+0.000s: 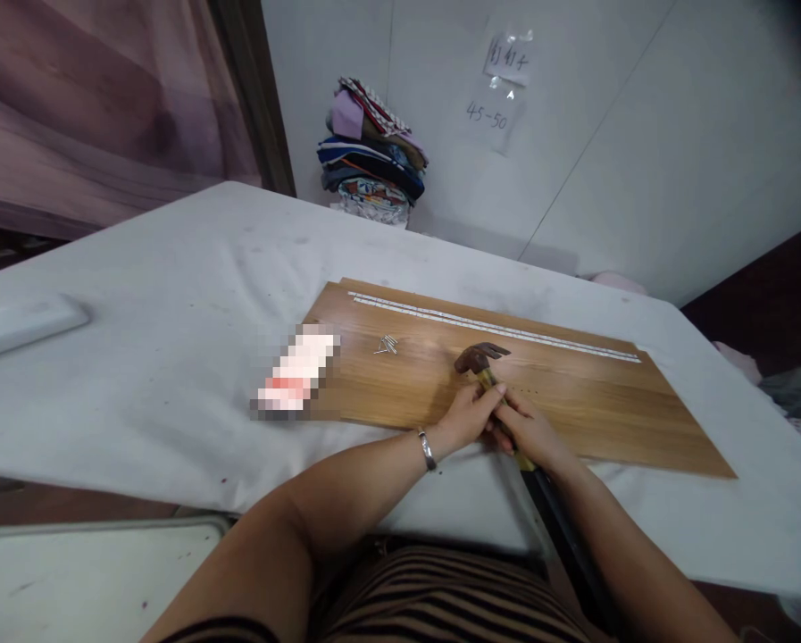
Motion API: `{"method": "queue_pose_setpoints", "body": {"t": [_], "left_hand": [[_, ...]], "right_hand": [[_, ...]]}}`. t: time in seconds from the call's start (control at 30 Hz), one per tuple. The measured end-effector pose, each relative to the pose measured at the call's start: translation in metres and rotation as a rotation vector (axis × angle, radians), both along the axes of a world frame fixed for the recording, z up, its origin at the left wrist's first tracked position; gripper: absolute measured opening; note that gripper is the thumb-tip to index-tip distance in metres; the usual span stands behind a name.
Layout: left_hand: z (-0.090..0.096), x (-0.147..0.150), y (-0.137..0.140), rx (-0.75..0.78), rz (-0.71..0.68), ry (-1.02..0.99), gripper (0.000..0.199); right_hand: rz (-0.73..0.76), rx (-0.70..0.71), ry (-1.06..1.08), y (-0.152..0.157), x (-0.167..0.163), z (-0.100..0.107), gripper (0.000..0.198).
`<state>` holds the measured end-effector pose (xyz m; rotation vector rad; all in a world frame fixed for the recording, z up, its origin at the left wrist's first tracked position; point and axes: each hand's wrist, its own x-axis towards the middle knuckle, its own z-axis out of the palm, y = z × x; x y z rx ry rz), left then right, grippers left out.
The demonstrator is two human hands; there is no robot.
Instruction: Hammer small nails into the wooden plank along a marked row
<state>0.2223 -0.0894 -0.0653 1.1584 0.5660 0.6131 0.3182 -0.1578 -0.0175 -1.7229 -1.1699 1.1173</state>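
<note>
A claw hammer (479,357) is held over the wooden board (614,411), its rusty-looking head up and its dark handle running back toward my body. My left hand (471,413), with a metal bracelet on the wrist, grips the upper handle just below the head. Right beside it, my right hand (530,436) is closed around the handle a little lower. Several loose nails (387,344) lie on the board to the left of the hammer. A short row of small dark dots (526,390) shows on the board past my right hand; whether they are holes or nail heads I cannot tell.
Two white strips with markings (494,330) run along the board's far edge. A pixelated flat item (299,368) lies at its left end. White cloth covers the table (172,357). Folded clothes (373,147) are stacked by the wall, and a white stool-like surface (92,580) is at lower left.
</note>
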Motion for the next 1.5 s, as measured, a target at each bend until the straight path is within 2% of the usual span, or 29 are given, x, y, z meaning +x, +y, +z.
{"method": "queue_pose_setpoints", "body": {"t": [0.13, 0.33, 0.57, 0.8, 1.03, 1.23, 1.5], "left_hand": [[0.0003, 0.0005, 0.0004, -0.032, -0.013, 0.001, 0.054], [-0.0002, 0.0007, -0.0014, -0.023, 0.017, 0.002, 0.052], [0.0007, 0.0004, 0.001, -0.056, -0.005, 0.02, 0.052], [-0.0009, -0.0001, -0.0009, -0.023, 0.003, 0.009, 0.052], [-0.0021, 0.0014, 0.0007, -0.049, -0.007, 0.003, 0.054], [-0.0064, 0.0031, -0.0002, -0.045, -0.006, 0.013, 0.051], [-0.0007, 0.0009, 0.0, -0.071, -0.007, 0.004, 0.052]], "right_hand": [[0.004, -0.058, 0.017, 0.0024, 0.0005, 0.0035, 0.028], [-0.009, 0.009, 0.011, -0.0006, -0.0012, 0.0001, 0.03], [-0.001, -0.064, 0.024, 0.003, -0.0023, 0.0054, 0.03], [-0.002, -0.003, 0.002, -0.0006, -0.0022, 0.0016, 0.029], [0.005, -0.068, 0.025, 0.0033, -0.0006, 0.0062, 0.028], [-0.012, 0.003, 0.028, -0.0004, -0.0007, -0.0014, 0.032], [-0.003, -0.059, 0.041, 0.0029, -0.0009, 0.005, 0.03]]}}
